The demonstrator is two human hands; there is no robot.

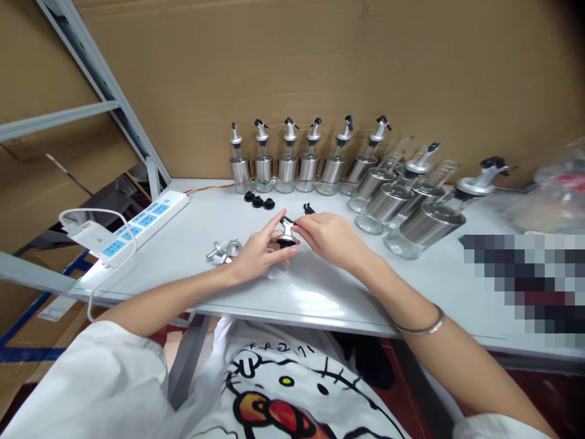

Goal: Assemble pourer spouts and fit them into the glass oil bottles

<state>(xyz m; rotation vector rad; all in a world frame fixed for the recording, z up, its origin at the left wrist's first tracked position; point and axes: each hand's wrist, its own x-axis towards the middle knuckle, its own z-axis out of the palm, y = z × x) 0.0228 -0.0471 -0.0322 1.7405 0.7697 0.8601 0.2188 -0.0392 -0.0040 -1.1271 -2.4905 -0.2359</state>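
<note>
Between my hands is a silver pour spout (286,236) with a black stopper underneath and a small black flip cap on top. My left hand (258,253) grips it round the base, thumb and fingers on either side. The fingertips of my right hand (326,236) pinch the black cap at its tip. Just beyond my right hand lie small black caps (309,208). Several loose silver spout parts (223,251) rest left of my left hand. Black rubber stoppers (258,201) sit on the table behind my hands.
Glass bottles with steel sleeves (287,167) and spouts stand along the back, and more bottles (427,222) crowd the right side. A white power strip (146,222) with a plugged-in charger (91,236) lies at the left. Cardboard (256,61) backs the grey table (283,302).
</note>
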